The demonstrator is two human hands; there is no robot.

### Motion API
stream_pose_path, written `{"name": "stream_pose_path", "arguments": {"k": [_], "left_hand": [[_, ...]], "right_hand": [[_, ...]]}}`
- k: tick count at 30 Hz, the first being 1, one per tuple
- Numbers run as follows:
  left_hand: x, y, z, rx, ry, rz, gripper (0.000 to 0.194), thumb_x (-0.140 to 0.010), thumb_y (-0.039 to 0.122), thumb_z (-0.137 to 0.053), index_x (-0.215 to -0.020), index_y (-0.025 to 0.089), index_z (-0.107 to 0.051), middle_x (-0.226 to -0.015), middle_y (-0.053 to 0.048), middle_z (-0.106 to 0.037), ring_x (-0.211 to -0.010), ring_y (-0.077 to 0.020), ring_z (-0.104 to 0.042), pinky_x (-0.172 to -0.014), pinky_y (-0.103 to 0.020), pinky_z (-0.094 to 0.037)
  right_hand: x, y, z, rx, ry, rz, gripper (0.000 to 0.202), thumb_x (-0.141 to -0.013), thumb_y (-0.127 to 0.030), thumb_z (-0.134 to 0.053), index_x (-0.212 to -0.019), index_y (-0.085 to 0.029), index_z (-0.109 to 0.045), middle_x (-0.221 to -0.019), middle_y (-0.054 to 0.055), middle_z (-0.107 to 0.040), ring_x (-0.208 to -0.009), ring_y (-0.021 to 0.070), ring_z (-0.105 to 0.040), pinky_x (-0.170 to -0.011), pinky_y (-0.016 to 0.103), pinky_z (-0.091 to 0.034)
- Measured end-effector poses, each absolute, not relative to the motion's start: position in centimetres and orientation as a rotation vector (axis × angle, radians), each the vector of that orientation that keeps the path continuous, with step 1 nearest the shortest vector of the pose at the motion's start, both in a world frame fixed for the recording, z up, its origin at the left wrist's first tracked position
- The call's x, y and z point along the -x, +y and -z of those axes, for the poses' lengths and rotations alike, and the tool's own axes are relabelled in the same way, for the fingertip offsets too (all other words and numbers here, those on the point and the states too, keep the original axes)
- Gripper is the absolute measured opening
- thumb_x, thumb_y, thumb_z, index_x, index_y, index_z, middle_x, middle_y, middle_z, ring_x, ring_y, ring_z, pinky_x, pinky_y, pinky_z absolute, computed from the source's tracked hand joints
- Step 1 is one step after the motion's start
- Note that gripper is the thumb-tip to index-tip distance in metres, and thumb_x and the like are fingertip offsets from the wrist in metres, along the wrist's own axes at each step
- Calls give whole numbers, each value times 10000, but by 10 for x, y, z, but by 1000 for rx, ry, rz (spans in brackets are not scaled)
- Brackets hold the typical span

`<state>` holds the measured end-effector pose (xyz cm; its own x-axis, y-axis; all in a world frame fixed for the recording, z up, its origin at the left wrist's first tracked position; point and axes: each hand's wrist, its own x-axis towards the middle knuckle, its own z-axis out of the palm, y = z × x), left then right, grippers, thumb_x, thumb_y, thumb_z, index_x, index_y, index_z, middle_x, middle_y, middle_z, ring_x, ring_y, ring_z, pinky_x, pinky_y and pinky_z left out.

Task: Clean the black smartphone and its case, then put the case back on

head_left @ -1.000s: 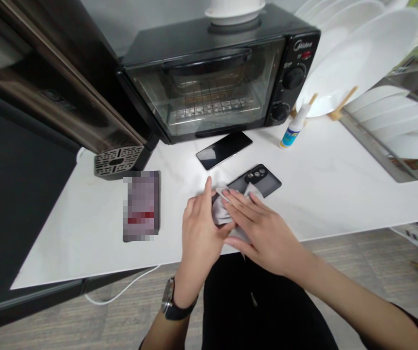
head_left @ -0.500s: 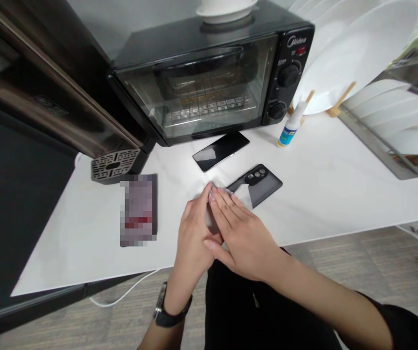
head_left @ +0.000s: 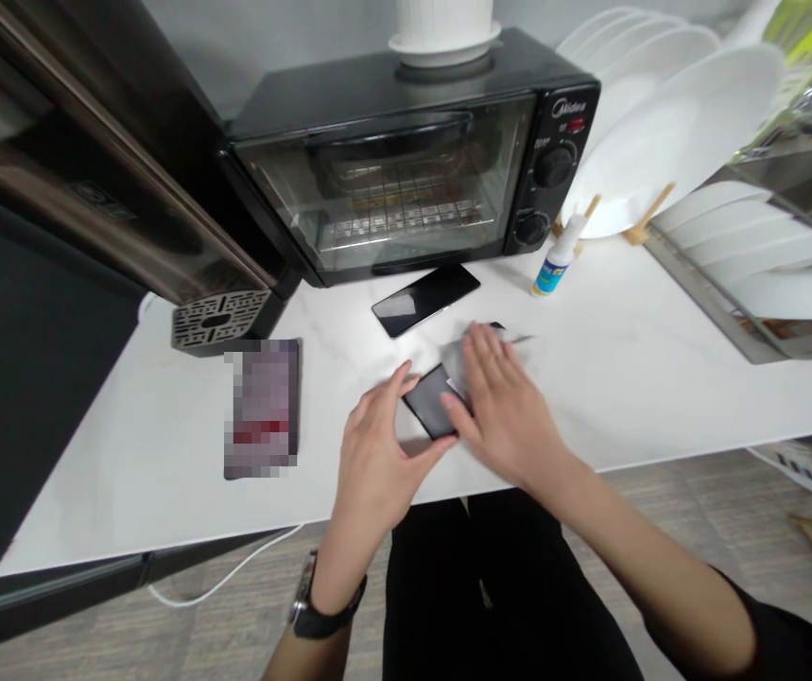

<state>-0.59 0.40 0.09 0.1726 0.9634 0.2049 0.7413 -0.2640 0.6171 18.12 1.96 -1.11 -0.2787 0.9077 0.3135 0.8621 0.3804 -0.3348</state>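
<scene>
A dark grey phone case [head_left: 432, 401] lies slantwise on the white counter, its camera end mostly covered. My left hand [head_left: 377, 454] steadies the near left end of the case between thumb and fingers. Pressed flat over the upper part, my right hand [head_left: 509, 407] holds a thin whitish wipe [head_left: 454, 357] against the surface, fingers together. Just behind the case, a black phone [head_left: 425, 299] rests with its glossy screen up, touched by neither hand.
A black toaster oven [head_left: 406, 189] stands behind, with a white pot [head_left: 444, 28] on top. A small spray bottle [head_left: 553, 265] is to the right, near racked white plates [head_left: 675, 142]. A pixelated box [head_left: 262, 407] lies left, below a dispenser's drip tray [head_left: 219, 320].
My right hand has slid right and away from my left hand, taking the wipe across the case toward the camera end. The grey lower end of the case now shows between the hands.
</scene>
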Motion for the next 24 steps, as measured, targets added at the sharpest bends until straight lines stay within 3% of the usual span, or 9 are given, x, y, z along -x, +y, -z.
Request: {"name": "stream_pose_path", "arguments": {"k": [3, 6, 11, 14, 16, 18, 21, 24], "left_hand": [[9, 4, 2, -2107, 1596, -790, 906, -814, 114, -771, -1600, 248, -342, -1484, -121, -603, -1349, -292, -578, -1164, -510, -468], [7, 3, 1, -2054, 1647, -774, 974, -797, 161, -829, -1619, 258, -315, -1458, -117, -614, -1340, -300, -582, -1147, -510, -486], [1, 4, -3, -2048, 1639, -789, 986, -788, 323, -906, -1594, 287, -341, -1427, -69, -661, -1372, -287, -554, -1186, -502, -431], [3, 4, -1, -2091, 1633, -770, 955, -810, 287, -880, -1594, 288, -334, -1446, -64, -655, -1366, -279, -565, -1180, -492, -429], [5, 4, 2, -2140, 1603, -770, 931, -842, 201, -817, -1613, 268, -299, -1502, -94, -612, -1377, -281, -562, -1172, -487, -438], [7, 3, 3, -2166, 1571, -786, 942, -837, 144, -783, -1626, 239, -277, -1547, -133, -563, -1382, -293, -560, -1158, -485, -456], [5, 2, 2, -2127, 1591, -817, 971, -813, 250, -864, -1611, 228, -311, -1493, -131, -606, -1356, -304, -575, -1150, -487, -468], [1, 2, 1, -2087, 1622, -825, 1003, -784, 335, -914, -1596, 257, -331, -1431, -89, -658, -1347, -295, -578, -1161, -489, -456]], "right_hand": [[-155, 1, 2, 1268, -2367, -286, 714, -1068, -444, -404, -1592, 37, -350, -1696, 254, -276, -1615, 319, -258, -1317, 527, -302], [-171, -11, -2, 1178, -2455, -329, 656, -1076, -390, -408, -1612, -19, -342, -1706, 198, -294, -1616, 270, -269, -1312, 493, -326], [-220, 11, 4, 1422, -2379, -129, 557, -1101, -410, -364, -1594, -163, -443, -1692, 142, -363, -1583, 314, -349, -1269, 612, -356], [-201, 16, 5, 1471, -2302, -91, 589, -1094, -439, -368, -1569, -109, -478, -1686, 188, -362, -1585, 353, -334, -1272, 622, -340], [-179, 10, 4, 1355, -2343, -167, 684, -1080, -479, -392, -1583, -15, -412, -1692, 231, -318, -1602, 341, -296, -1295, 565, -328], [-170, 4, 4, 1195, -2440, -253, 726, -1079, -491, -395, -1609, 3, -341, -1707, 218, -287, -1620, 298, -257, -1314, 509, -310], [-190, 7, 7, 1187, -2469, -196, 666, -1098, -474, -359, -1628, -70, -337, -1706, 168, -318, -1610, 269, -292, -1308, 529, -319], [-214, 20, 11, 1456, -2303, -56, 738, -1084, -550, -359, -1632, -57, -318, -1705, 207, -301, -1601, 348, -294, -1273, 629, -334]]}}
